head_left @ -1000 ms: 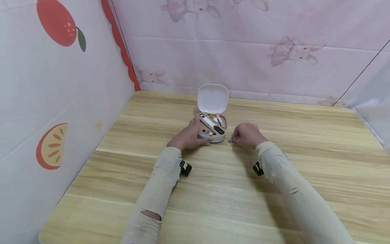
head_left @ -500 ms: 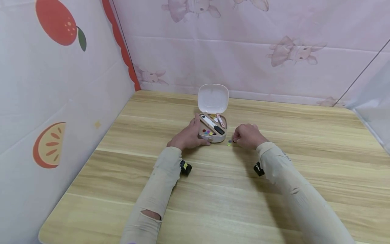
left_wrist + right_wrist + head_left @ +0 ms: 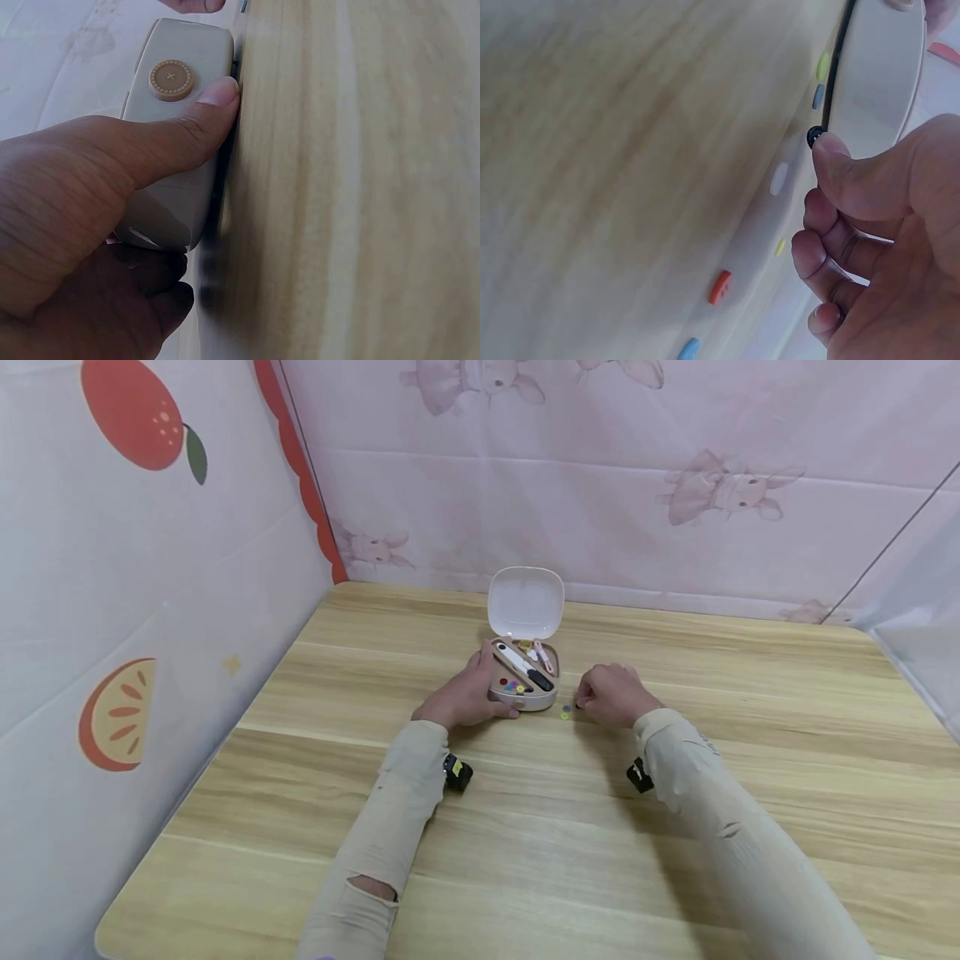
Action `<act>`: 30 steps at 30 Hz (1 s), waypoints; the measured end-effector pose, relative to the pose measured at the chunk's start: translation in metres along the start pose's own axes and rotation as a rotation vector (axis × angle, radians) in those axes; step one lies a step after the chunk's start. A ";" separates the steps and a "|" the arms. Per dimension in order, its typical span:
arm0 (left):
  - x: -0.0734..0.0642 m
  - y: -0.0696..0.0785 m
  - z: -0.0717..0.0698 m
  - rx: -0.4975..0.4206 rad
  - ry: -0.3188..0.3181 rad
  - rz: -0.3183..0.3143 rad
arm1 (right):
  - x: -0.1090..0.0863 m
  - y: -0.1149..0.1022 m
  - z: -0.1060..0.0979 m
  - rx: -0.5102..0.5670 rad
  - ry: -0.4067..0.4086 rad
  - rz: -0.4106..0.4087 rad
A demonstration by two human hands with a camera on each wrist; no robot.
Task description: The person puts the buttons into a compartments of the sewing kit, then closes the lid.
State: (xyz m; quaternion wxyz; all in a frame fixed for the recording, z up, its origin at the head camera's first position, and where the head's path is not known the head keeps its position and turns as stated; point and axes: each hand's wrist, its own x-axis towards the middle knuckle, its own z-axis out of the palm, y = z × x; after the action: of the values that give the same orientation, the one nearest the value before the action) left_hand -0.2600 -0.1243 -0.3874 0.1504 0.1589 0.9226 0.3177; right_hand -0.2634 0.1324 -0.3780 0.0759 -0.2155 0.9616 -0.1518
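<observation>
A small white box (image 3: pixel 540 702) stands on the table with its lid (image 3: pixel 526 602) raised. My left hand (image 3: pixel 467 695) grips its left side, the thumb lying along the front wall below a brown button-shaped clasp (image 3: pixel 171 78). Inside the box are a white tool with a black end (image 3: pixel 525 666), a pink-and-white item (image 3: pixel 543 657) and several coloured buttons (image 3: pixel 513 686). To the right of the box, my right hand (image 3: pixel 615 695) pinches a black button (image 3: pixel 815 136) at its thumb tip, low over the table. The index finger is mostly hidden behind the thumb.
Loose buttons lie on the table near my right hand: yellow-green (image 3: pixel 823 66), blue-grey (image 3: pixel 818 96), white (image 3: pixel 778 178), yellow (image 3: pixel 780 247), red (image 3: pixel 720 287) and light blue (image 3: pixel 689 349). A pink printed cloth (image 3: pixel 600 502) hangs behind the wooden table (image 3: pixel 525 860).
Hardly anything differs. The head view has shifted very slightly; both hands keep their places at the box and by the loose buttons.
</observation>
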 end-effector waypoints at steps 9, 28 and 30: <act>0.000 -0.001 0.001 0.000 0.000 0.002 | -0.001 -0.003 -0.009 0.012 0.019 0.010; 0.000 -0.001 0.000 0.004 0.005 0.011 | 0.012 -0.027 -0.016 0.059 0.195 0.004; 0.000 0.000 0.001 0.006 0.007 0.012 | 0.014 -0.030 -0.015 0.072 0.204 -0.003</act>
State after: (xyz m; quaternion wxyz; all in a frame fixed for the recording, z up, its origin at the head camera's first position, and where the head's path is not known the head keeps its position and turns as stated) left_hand -0.2597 -0.1244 -0.3881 0.1450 0.1637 0.9231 0.3162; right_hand -0.2668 0.1041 -0.3552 -0.0146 -0.1974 0.9580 -0.2076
